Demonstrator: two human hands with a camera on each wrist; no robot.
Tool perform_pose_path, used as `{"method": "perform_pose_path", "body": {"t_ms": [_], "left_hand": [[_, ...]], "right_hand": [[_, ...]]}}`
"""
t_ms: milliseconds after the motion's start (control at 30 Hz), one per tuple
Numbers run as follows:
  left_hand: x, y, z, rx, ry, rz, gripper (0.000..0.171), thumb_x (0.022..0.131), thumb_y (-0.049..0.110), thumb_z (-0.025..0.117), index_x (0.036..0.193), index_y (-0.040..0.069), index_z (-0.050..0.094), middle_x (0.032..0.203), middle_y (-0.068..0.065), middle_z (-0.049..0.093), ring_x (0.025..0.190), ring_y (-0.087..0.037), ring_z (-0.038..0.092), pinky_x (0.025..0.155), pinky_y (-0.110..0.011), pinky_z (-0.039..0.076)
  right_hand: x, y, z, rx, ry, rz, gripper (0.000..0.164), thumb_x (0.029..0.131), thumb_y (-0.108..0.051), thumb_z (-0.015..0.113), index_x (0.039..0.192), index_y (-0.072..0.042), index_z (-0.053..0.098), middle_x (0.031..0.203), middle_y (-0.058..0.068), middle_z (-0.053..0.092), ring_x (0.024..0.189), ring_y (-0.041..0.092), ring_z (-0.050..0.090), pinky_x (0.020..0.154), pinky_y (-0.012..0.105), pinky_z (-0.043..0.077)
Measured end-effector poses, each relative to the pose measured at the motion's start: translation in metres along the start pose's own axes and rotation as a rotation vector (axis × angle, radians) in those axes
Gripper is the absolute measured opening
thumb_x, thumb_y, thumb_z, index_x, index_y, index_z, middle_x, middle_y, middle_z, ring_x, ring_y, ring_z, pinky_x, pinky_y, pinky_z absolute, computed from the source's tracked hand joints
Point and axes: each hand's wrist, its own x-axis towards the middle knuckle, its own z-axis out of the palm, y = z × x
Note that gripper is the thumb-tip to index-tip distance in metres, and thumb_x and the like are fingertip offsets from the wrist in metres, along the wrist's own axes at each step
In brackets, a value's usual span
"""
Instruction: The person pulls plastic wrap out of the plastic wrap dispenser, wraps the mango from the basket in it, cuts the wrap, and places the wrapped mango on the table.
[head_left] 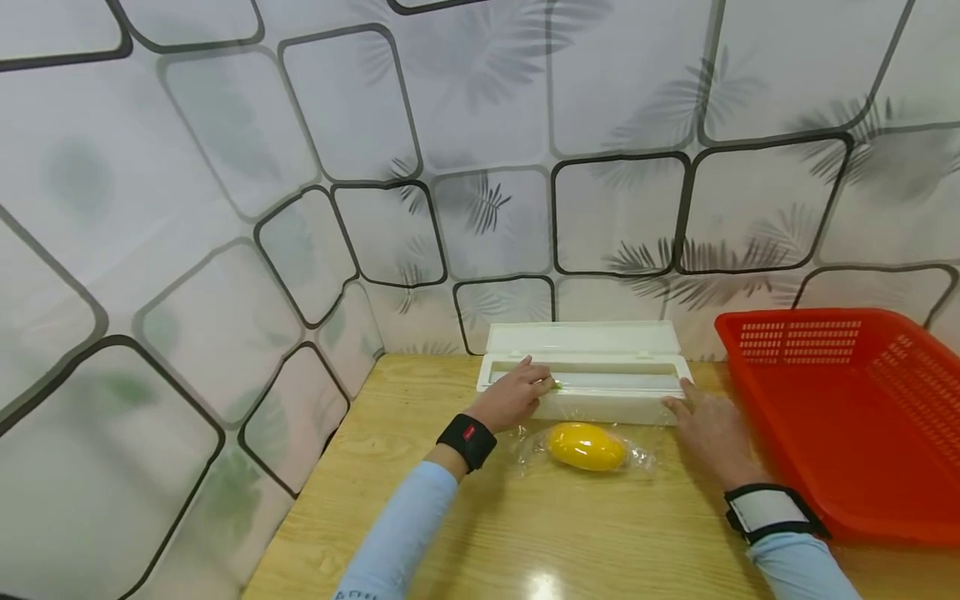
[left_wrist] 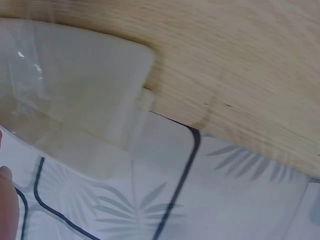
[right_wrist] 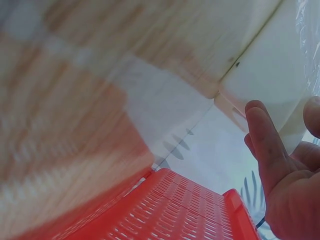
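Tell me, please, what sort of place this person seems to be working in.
Probably an indoor tabletop work corner, though whether at home or a workplace I cannot tell: a wood-grain table meets leaf-patterned wall covering, and an open white box sits on it.

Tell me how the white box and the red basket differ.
The white box is long and narrow, while the red basket is broader and looks larger, though the frame cuts it off. The box's front is solid; the basket's walls have rows of holes. The box has a raised lid; the basket shows none. Both stand on the wooden table, open at the top.
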Motion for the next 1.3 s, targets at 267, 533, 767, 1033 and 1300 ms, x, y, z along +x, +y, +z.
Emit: {"method": "perform_pose_path", "body": {"t_ms": [267,533,767,1033,1300], "left_hand": [[-0.026,-0.015,-0.003,-0.035,0.080,-0.017,0.031,0.079,-0.006,0.058,0.108,0.004,0.061,0.109,-0.010,0.058,0.109,-0.022,0.049,0.104,-0.048,0.032],[-0.035,-0.020,-0.007,-0.046,0.087,-0.025,0.030,0.079,-0.005,0.059,0.107,0.005,0.061,0.109,-0.010,0.058,0.109,-0.023,0.049,0.105,-0.048,0.031],[-0.037,-0.022,-0.011,-0.003,0.087,0.002,0.027,0.078,-0.004,0.061,0.104,0.004,0.062,0.107,-0.013,0.059,0.108,-0.025,0.050,0.103,-0.049,0.034],[-0.044,-0.024,-0.011,0.029,0.085,-0.016,0.027,0.079,-0.002,0.064,0.105,0.001,0.062,0.112,-0.019,0.060,0.113,-0.029,0.049,0.103,-0.048,0.033],[-0.057,-0.031,-0.012,0.055,0.090,-0.021,0.028,0.079,-0.004,0.063,0.107,-0.002,0.061,0.112,-0.021,0.059,0.115,-0.031,0.047,0.104,-0.049,0.032]], "right_hand": [[0.001,0.000,-0.001,0.016,-0.068,0.060,0.053,0.090,-0.026,0.056,0.124,0.013,0.044,0.109,0.044,0.051,0.095,0.055,0.050,0.079,0.066,0.043],[0.000,0.000,-0.002,0.022,-0.089,0.095,0.052,0.092,-0.026,0.055,0.126,0.012,0.043,0.116,0.042,0.048,0.098,0.055,0.048,0.081,0.066,0.042],[-0.001,-0.003,-0.001,0.006,-0.095,0.068,0.051,0.092,-0.024,0.053,0.125,0.013,0.044,0.116,0.040,0.049,0.096,0.055,0.049,0.080,0.065,0.042],[-0.001,-0.002,0.001,0.024,-0.066,0.083,0.052,0.091,-0.025,0.056,0.125,0.012,0.044,0.113,0.043,0.049,0.095,0.054,0.050,0.080,0.065,0.043],[-0.001,-0.001,0.001,0.014,-0.056,0.073,0.052,0.090,-0.025,0.056,0.124,0.013,0.045,0.105,0.043,0.053,0.089,0.054,0.052,0.075,0.064,0.045]]}}
